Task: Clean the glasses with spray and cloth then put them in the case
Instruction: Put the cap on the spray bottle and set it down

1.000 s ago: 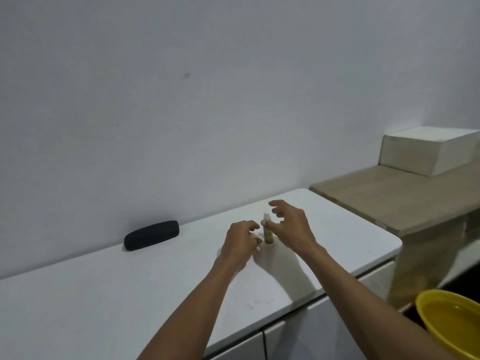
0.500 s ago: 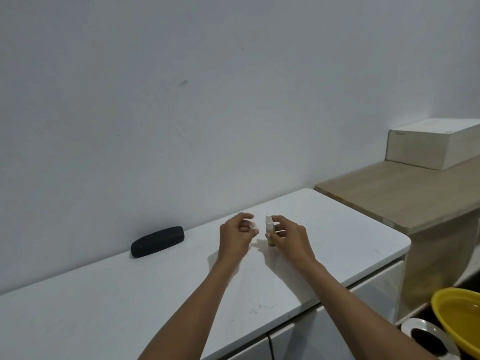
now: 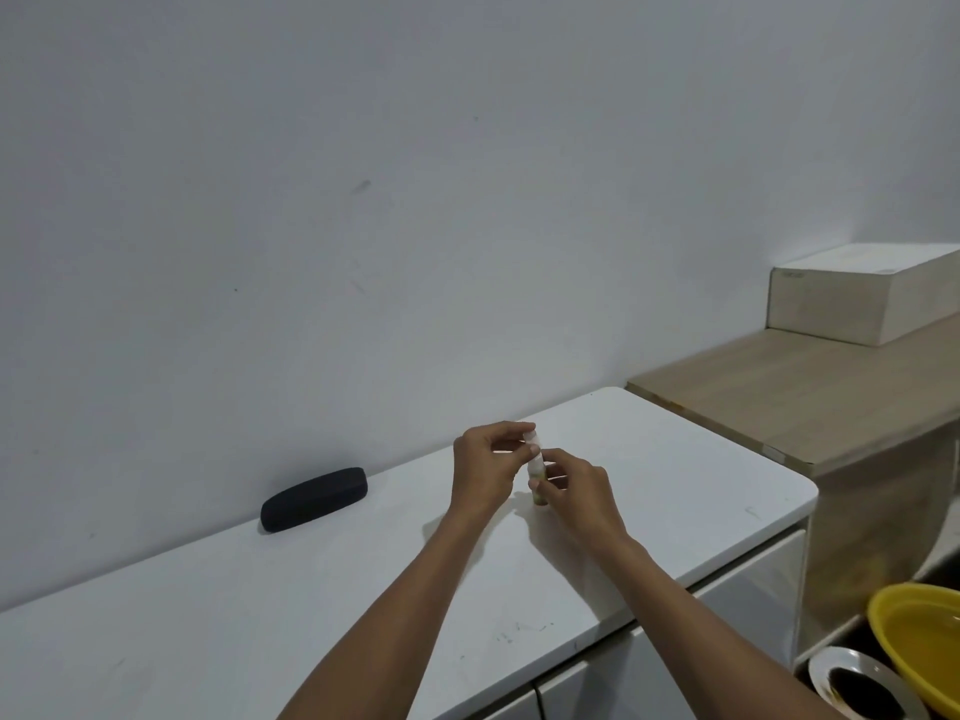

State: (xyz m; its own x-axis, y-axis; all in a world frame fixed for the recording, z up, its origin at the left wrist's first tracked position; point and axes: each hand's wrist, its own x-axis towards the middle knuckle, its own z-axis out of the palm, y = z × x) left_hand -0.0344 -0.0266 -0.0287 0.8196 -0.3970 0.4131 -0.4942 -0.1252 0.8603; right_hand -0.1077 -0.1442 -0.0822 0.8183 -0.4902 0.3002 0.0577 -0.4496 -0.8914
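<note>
While the right hand (image 3: 582,498) grips the spray bottle (image 3: 536,478) upright near the surface's (image 3: 675,475) right end, the left hand (image 3: 485,470) pinches its cap; the black case (image 3: 314,498) lies by the back edge.

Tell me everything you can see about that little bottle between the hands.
The bottle is small and slim, standing upright on the white counter, right of the black case. Its lower part looks yellowish-green, its top white, likely plastic. The right hand holds its body from the right; the left hand pinches the white top. Fingers hide much of it, so no label can be made out.
</note>
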